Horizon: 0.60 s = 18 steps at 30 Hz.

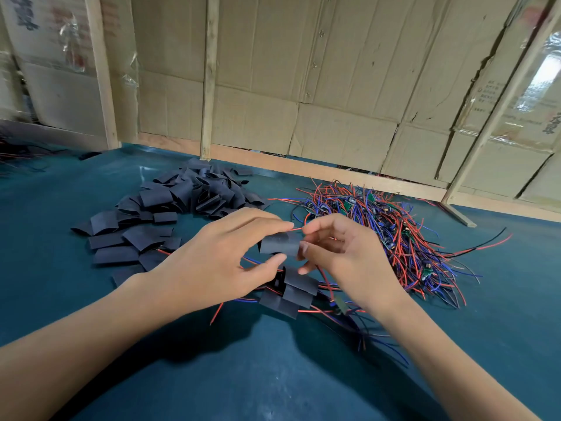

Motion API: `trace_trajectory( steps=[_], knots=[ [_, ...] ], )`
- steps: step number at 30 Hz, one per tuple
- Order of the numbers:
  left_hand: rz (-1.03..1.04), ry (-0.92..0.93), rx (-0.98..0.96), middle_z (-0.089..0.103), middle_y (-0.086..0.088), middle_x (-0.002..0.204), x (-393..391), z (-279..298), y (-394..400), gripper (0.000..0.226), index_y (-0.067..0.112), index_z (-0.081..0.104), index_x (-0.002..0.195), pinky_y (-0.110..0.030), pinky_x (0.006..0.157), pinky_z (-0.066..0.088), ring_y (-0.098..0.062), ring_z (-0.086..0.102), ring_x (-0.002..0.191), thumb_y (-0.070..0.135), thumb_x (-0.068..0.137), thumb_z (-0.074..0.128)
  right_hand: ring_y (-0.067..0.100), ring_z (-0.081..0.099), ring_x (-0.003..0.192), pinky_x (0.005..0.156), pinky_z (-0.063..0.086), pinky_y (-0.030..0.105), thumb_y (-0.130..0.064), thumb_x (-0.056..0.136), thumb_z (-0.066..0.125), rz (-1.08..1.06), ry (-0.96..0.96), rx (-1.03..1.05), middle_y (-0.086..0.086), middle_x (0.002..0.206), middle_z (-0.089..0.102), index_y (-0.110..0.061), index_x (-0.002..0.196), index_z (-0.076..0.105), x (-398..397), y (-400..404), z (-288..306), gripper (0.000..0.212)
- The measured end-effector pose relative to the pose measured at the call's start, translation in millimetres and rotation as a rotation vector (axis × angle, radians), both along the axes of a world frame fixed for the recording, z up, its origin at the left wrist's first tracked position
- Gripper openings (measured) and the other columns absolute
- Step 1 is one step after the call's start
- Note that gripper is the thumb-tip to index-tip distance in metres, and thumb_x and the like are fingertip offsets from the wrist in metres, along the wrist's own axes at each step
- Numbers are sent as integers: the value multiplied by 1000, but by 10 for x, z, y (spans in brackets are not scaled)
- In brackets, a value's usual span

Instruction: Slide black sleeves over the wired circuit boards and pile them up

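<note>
Above the blue-green table [91,299], near its middle, both hands meet around one black sleeve [280,243]. The left hand [212,256] pinches the sleeve between its thumb underneath and its curled fingers on top, holding it flat and roughly level. The right hand [343,253] comes in from the other side with its fingers bent; its forefinger and thumb pinch a thin red wire [298,228] right at the sleeve's upper right edge, where the wire's tip meets the left forefinger (whether a circuit board is already inside the sleeve cannot be told). Just below the hands, resting on the table, lies a small pile of sleeved boards [288,294], several black sleeves overlapping one another with red, blue and black wires trailing out to both sides. To the left and further back sits a wide heap of loose black sleeves [170,214], some flattened, some gaping open at the ends. To the right, near the right hand, lies a tangled heap of wired circuit boards [388,229], small green boards showing among red, blue and black leads. Behind the table stands a wall of flattened cardboard [303,86] fixed to wooden battens [209,77].
</note>
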<state>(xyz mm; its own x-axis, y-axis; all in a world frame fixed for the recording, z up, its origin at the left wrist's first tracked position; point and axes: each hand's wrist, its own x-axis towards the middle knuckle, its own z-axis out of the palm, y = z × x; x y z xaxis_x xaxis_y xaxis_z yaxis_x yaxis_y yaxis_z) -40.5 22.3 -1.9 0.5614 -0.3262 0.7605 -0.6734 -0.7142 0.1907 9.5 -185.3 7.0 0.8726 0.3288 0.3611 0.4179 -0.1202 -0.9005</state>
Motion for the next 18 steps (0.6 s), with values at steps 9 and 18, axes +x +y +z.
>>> trace_trajectory(
  steps=[9, 18],
  knots=[
    [-14, 59, 56, 63, 2, 124, 58, -65, 45, 41, 12, 65, 126, -32, 101, 47, -10, 60, 116, 23, 88, 74, -4, 58, 71, 66, 39, 7, -34, 82, 82, 40, -158, -625, -14, 82, 72, -23, 86, 76, 133, -367, 175, 13],
    [-1, 72, 71, 62, 5, 124, 88, -103, 70, 42, 15, 64, 128, -32, 101, 46, -8, 58, 118, 29, 89, 71, -3, 55, 75, 70, 38, 10, -30, 70, 92, 181, 34, -921, -13, 85, 67, -29, 83, 80, 189, -579, 220, 18]
  ],
)
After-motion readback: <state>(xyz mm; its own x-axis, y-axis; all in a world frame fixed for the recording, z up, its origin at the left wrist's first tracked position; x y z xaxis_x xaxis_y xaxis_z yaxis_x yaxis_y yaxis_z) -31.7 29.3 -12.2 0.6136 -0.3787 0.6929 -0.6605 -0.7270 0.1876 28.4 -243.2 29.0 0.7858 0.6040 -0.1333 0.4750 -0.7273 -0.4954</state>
